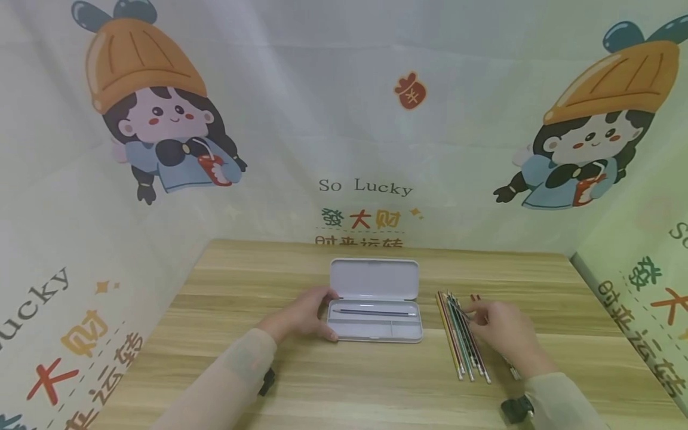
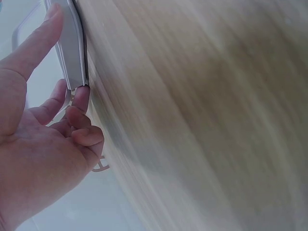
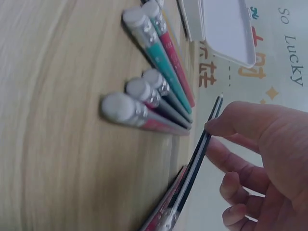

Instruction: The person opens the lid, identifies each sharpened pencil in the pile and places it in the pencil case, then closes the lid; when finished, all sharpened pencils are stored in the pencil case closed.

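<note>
A white pencil case (image 1: 374,330) lies with its lid (image 1: 374,279) raised, and a dark pencil (image 1: 371,312) rests in its back compartment. My left hand (image 1: 306,313) grips the left end of the case, thumb at the front corner and fingers by the hinge. To the right of the case, several pencils (image 1: 457,334) lie in a loose bundle, their eraser ends toward me. Over their right side, my right hand (image 1: 505,331) pinches a black pencil (image 3: 195,161) between thumb and forefinger. Beneath that pencil, a reddish pencil (image 3: 163,202) lies on the table.
The wood-grain table (image 1: 258,382) runs back to a printed cloth backdrop (image 1: 301,119) with cartoon figures and lettering. Cloth also hangs along the left and right sides.
</note>
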{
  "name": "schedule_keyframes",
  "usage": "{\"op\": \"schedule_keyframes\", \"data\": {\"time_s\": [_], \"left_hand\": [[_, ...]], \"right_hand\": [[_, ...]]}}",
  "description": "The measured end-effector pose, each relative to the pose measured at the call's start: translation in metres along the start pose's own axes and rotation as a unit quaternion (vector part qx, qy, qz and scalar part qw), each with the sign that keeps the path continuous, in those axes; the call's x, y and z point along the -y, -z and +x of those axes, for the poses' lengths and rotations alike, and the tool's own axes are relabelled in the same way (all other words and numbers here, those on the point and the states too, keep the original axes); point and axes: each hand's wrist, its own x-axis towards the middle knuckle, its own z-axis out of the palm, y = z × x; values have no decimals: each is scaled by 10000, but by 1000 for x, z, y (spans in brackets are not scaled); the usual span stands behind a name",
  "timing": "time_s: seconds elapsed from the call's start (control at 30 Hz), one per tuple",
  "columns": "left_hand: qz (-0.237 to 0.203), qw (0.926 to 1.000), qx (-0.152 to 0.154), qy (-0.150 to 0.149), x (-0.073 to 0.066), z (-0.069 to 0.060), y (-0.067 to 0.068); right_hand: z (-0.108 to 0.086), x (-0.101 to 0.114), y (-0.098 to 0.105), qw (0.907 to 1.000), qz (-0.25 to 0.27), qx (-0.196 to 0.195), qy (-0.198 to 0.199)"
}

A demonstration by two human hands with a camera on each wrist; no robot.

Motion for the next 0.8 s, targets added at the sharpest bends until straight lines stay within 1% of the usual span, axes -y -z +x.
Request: {"op": "schedule_keyframes", "data": {"time_s": [0.2,0.4,0.6,0.7,0.8], "left_hand": [[2,10000,-46,-18,2,1,-1],[28,10000,-21,-89,2,2,-1],[9,10000,20,-72,1,2,0],[-9,10000,8,-97,2,2,-1],[-28,10000,-1,-79,3,2,-1]], "right_hand": [[4,11,-3,9994,7,-176,307],[7,22,-9,9979,45,-245,591],[15,34,-17,9967,66,-164,788],[19,41,-21,9967,110,-57,802],[23,47,-25,9959,32,-51,907]]}}
